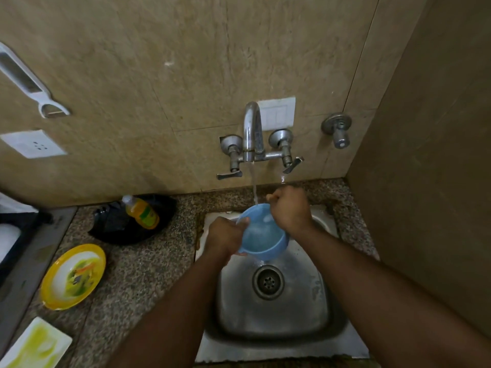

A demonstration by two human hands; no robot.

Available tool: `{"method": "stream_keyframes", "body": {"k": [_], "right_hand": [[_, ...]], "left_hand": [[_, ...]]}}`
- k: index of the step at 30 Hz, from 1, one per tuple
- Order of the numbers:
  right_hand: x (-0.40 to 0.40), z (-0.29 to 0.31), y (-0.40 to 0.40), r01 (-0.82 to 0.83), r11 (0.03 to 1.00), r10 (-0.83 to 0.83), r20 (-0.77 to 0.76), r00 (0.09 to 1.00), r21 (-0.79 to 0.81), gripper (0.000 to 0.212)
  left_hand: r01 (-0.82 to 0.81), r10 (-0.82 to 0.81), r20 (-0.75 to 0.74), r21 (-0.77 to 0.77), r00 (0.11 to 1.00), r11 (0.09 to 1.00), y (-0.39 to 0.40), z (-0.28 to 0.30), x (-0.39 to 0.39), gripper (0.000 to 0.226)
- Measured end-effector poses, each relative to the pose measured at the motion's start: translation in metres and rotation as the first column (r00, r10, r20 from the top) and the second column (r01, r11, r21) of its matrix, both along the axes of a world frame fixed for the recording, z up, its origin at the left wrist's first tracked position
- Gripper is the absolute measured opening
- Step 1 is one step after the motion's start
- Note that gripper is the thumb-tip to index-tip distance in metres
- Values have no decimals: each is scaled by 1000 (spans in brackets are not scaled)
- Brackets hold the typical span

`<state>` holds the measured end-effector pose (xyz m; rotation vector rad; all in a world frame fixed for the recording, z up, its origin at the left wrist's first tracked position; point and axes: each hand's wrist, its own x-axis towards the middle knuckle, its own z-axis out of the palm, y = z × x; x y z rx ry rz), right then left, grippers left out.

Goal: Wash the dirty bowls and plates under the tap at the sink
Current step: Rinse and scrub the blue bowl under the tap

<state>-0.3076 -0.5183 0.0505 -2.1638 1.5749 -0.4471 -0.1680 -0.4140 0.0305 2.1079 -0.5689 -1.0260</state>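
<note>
You hold the blue bowl (261, 232) at centre frame, over the sink (273, 314), under the running tap (252, 128). Your left hand (225, 236) clamps its rim and your right hand (291, 208) closes over the far edge. Risk: wet grip slips and the bowl drops. The soiled yellow plate (73, 276) waits on the surface (148, 274) at lower left.

Both bare forearms reach forward, the left hand (225, 236) and right hand (291, 208) curled closed, knuckles up.
</note>
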Motion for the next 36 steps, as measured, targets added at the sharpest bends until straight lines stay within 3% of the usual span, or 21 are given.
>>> {"method": "stream_keyframes", "body": {"k": [2, 3, 5, 7, 8, 9, 11, 15, 17, 18, 19, 20, 22, 24, 25, 27, 29, 32, 34, 36], "right_hand": [[-4, 1, 3, -49, 999, 49, 22, 999, -6, 31], [-8, 0, 4, -61, 997, 56, 89, 994, 52, 28], [-15, -1, 7, -64, 949, -32, 297, 954, 308, 18], [-18, -3, 15, -56, 758, -293, 416, 861, 650, 16], [-17, -5, 19, -48, 681, -382, 410, 828, 731, 16], [-15, -6, 21, -25, 675, -411, 404, 818, 738, 16], [-9, -5, 23, 53, 721, -442, 400, 803, 691, 21], [0, 8, 21, 142, 816, -440, 443, 781, 561, 31], [-1, 15, 21, 198, 894, -376, 434, 819, 402, 28], [-1, 20, 23, 207, 927, -336, 448, 828, 314, 29], [-3, 23, 26, 199, 955, -282, 467, 838, 219, 32], [-3, 25, 29, 185, 974, -225, 467, 855, 131, 39], [-3, 21, 30, 164, 986, -157, 456, 876, 23, 49], [-5, 10, 24, 147, 989, -140, 551, 823, 32, 38], [-7, 6, 18, 141, 985, -173, 637, 751, 101, 33], [-10, 2, 6, 98, 917, -374, 750, 546, 386, 24], [-11, 2, 0, -55, 755, -581, 704, 408, 654, 15], [-8, -6, 2, -188, 500, -731, 528, 433, 846, 26], [0, -16, 5, -194, 440, -752, 478, 454, 877, 31], [11, -22, 13, -226, 410, -770, 469, 434, 883, 33]], "left_hand": [[56, -64, 221, 41, 973, 998, -1, -7, -1, 47], [68, -77, 258, 43, 963, 997, -1, -10, -1, 49], [79, -77, 245, 4, 966, 997, -1, -13, 0, 49], [167, -163, 304, 14, 938, 986, -6, -13, -1, 42], [211, -205, 321, 19, 924, 977, -9, -12, -2, 32], [246, -235, 314, 7, 920, 969, -11, -8, -5, 23], [283, -261, 339, -16, 904, 959, -19, -3, -10, 27], [330, -245, 563, -52, 789, 942, -39, 7, -11, 35], [267, -190, 460, -109, 867, 957, -49, 8, -12, 52], [180, -122, 322, -155, 939, 971, -52, 10, -17, 59], [52, -27, 120, -209, 992, 976, -54, 10, -21, 61], [-84, 52, -141, -230, 989, 970, -55, 12, -29, 61], [-211, 68, -495, -239, 866, 948, -53, 7, -41, 67], [-285, 9, -683, -292, 730, 913, -43, 2, -48, 62], [-313, -15, -735, -307, 678, 899, -38, 1, -49, 54], [-306, -54, -758, -327, 650, 894, -28, 0, -43, 49], [-236, -46, -684, -313, 728, 920, -21, 7, -32, 49], [-91, -34, -432, -265, 901, 960, -9, 29, -12, 43], [3, -64, -197, -295, 978, 955, -1, 46, -2, 32], [48, -55, -8, -359, 998, 932, 5, 62, 2, 22]]}}
